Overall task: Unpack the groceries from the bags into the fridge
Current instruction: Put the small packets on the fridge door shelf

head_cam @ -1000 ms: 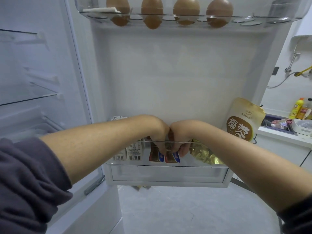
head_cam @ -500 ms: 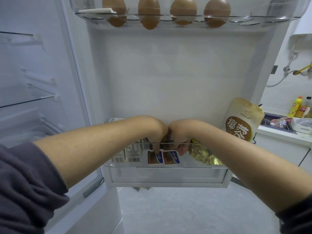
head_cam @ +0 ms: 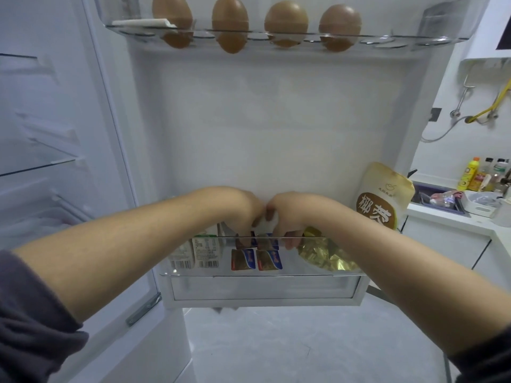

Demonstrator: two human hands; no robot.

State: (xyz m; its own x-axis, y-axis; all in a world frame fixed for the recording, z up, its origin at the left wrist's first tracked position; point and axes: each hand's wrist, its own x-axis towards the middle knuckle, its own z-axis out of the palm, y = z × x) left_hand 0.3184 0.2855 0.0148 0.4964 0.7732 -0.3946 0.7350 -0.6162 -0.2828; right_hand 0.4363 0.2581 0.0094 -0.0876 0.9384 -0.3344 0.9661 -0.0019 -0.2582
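The fridge door bin (head_cam: 260, 275) is clear plastic and holds two small red-and-blue packets (head_cam: 255, 260) standing side by side. My left hand (head_cam: 243, 210) and my right hand (head_cam: 289, 217) meet just above them, knuckles together and fingers curled down. Between the two hands shows a small white item (head_cam: 266, 221), and both hands hold it. My right fingertips reach the bin's front rim. Most of my left fingers are hidden behind the rim. What the white item is cannot be made out.
Two milk cartons (head_cam: 204, 248) stand left of the packets, a gold foil bag (head_cam: 325, 254) to the right, and a brown pouch (head_cam: 383, 201) at the bin's right end. Several eggs (head_cam: 286, 22) sit in the top door rack. Glass fridge shelves (head_cam: 36, 167) lie left, a kitchen counter (head_cam: 453, 219) right.
The two red-and-blue packets have settled lower in the bin. My hands have risen slightly above them, and a white item now shows between the hands.
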